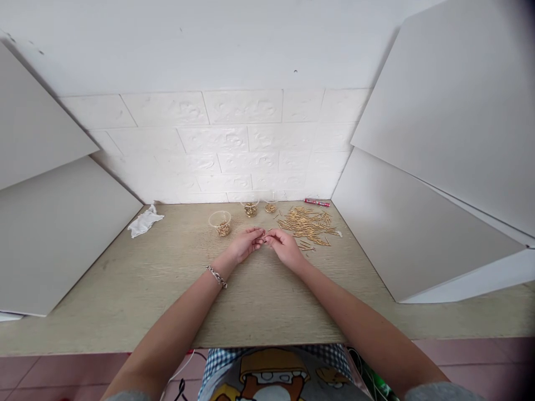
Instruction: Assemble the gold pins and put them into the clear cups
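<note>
My left hand (247, 245) and my right hand (285, 247) meet at the fingertips over the middle of the table. Both are closed in a pinch, and whatever sits between the fingers is too small to name. Just right of my right hand lies a spread pile of thin gold-coloured metal pins (307, 224), with a few loose ones nearer me. Beyond my left hand stands a clear plastic cup (219, 219) with small gold-coloured pieces in it. Two more clear cups, one left (250, 208) and one right (271, 205), stand by the wall with similar pieces.
A crumpled white tissue (145, 221) lies at the back left of the wooden table (167, 289). A red pen-like tube (317, 203) rests by the wall at the back right. Tall white panels, left (62, 234) and right (418, 223), flank the work area. White brick-patterned wall (234, 139) closes the back.
</note>
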Motion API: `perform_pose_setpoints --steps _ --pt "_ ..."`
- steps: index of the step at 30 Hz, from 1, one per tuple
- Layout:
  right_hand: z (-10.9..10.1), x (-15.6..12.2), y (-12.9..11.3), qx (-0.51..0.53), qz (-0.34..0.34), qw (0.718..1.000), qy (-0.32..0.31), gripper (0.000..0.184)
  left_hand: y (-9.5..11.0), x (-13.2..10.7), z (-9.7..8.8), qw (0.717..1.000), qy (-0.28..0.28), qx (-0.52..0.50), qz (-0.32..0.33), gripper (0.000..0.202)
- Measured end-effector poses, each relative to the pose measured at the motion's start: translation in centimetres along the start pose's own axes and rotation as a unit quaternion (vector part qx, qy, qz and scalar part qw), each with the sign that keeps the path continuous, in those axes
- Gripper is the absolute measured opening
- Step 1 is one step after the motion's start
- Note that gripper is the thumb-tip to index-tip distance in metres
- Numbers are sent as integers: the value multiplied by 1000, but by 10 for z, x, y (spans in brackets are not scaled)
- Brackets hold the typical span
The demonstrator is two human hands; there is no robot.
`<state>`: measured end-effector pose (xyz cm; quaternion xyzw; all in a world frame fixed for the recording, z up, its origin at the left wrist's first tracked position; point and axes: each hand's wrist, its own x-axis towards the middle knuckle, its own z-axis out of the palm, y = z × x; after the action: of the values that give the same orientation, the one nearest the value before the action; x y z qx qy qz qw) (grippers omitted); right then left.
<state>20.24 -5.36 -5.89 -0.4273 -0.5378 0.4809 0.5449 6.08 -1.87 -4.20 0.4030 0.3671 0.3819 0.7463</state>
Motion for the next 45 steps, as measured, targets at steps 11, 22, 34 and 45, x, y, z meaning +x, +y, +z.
perform_pose_setpoints --steps 11,22,34,45 --pt "-5 6 1 129 44 989 51 21 -1 -3 -1 998 -55 33 -13 47" --pt "-3 5 0 265 95 960 -1 29 -1 -3 1 994 -76 80 -23 48" --pt "-4 6 -1 273 120 954 38 34 -5 -5 9 985 -75 155 -6 34" --pt "-4 6 1 41 75 996 22 37 -6 -3 9 979 -28 192 60 27"
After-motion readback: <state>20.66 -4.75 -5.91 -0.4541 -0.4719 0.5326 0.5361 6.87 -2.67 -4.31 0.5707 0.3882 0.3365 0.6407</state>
